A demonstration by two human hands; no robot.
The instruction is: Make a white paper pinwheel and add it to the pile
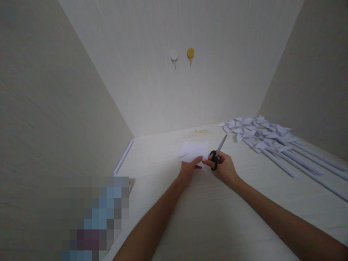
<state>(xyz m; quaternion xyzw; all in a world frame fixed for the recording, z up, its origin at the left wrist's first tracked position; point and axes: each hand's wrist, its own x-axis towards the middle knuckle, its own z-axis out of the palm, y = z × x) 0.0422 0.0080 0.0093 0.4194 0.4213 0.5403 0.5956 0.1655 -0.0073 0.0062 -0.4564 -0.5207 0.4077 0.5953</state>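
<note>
Paper [193,150] is pinched by the left hand [187,171] — held clear of the table [152,165], its edge free — with scissors [218,151] clasped in the right hand [225,169] just beside it.

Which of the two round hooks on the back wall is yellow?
The yellow hook is the right one of the pair. The white hook beside it, on its left, has the same round shape and differs only in colour.
</note>
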